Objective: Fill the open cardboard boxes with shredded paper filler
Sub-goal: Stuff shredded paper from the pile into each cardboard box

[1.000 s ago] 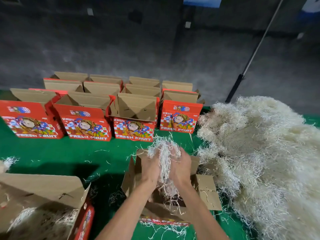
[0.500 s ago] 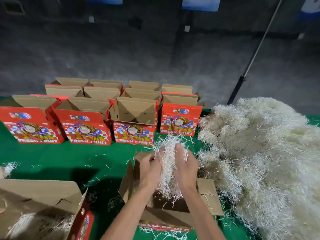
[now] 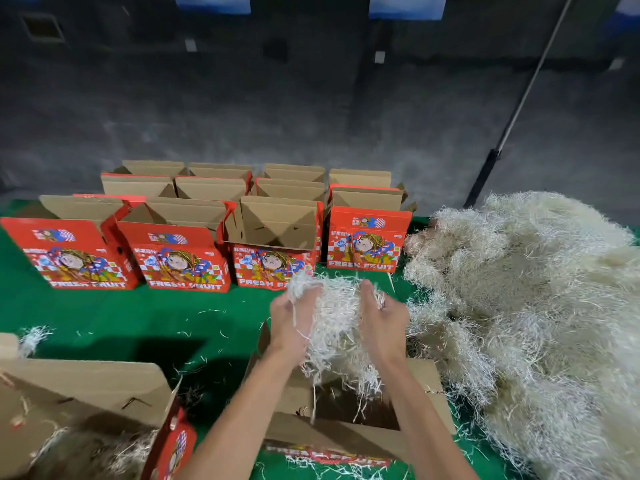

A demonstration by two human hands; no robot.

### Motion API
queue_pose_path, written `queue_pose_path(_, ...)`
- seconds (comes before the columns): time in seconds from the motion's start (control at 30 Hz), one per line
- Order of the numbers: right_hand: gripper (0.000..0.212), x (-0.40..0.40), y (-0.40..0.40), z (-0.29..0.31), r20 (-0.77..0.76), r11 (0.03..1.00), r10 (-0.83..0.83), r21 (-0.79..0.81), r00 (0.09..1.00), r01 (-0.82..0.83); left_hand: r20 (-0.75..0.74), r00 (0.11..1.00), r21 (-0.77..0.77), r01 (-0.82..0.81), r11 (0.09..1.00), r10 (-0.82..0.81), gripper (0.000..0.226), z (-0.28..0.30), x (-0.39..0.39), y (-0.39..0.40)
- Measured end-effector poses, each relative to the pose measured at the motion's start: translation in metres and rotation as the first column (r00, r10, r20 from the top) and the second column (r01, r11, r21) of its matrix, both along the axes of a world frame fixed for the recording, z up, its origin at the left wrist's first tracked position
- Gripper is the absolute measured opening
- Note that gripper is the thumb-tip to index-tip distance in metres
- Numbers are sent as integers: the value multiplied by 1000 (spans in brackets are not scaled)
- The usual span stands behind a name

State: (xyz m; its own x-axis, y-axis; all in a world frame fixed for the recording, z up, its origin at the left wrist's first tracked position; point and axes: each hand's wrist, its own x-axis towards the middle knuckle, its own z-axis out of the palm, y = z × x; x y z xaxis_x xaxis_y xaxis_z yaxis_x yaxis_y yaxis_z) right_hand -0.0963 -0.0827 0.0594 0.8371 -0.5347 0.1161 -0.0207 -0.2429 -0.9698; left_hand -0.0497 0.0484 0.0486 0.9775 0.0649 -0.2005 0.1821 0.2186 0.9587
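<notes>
A clump of white shredded paper [image 3: 337, 320] hangs between my two hands above an open cardboard box [image 3: 426, 393] at the near middle of the green table. My left hand [image 3: 294, 320] grips the clump's left side and my right hand [image 3: 382, 320] grips its right side. Strands trail down from the clump into the box. A big loose heap of shredded paper [image 3: 533, 306] covers the table's right side.
Several open red fruit boxes [image 3: 180, 258] stand in rows at the back of the green table [image 3: 104, 313]. Another open box [image 3: 86, 410] with some shreds inside sits at the near left. A pole [image 3: 519, 98] leans against the grey wall.
Both hands have risen and spread apart, pulling the clump wider above the box. The view has tipped slightly, so the boxes appear lower.
</notes>
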Motion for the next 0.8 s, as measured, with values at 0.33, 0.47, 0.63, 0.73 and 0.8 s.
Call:
queue_pose_path(0.33,93,-13,45,-18,17,980,55,189,998,-57,-88,996,32,20,999,-17,59,-15,-34,-26)
queue_pose_path(0.47,58,-13,15,-18,119,999,8,40,993,-13,-48,999,19,8,1000,-7,48,-3,-22,5)
queue_pose_path(0.63,61,-13,-12,-5,189,988,-45,153,981,16,-57,988,-132,-149,980,143,42,15,-6,34)
queue_pose_path(0.73,48,-17,-19,0,142,966,-35,260,989,-3,-116,993,-180,3,984,-24,95,10,-14,40)
queue_pose_path(0.8,49,-20,4,-5,96,949,176,250,980,-194,-248,948,-209,147,967,-198,85,3,-32,17)
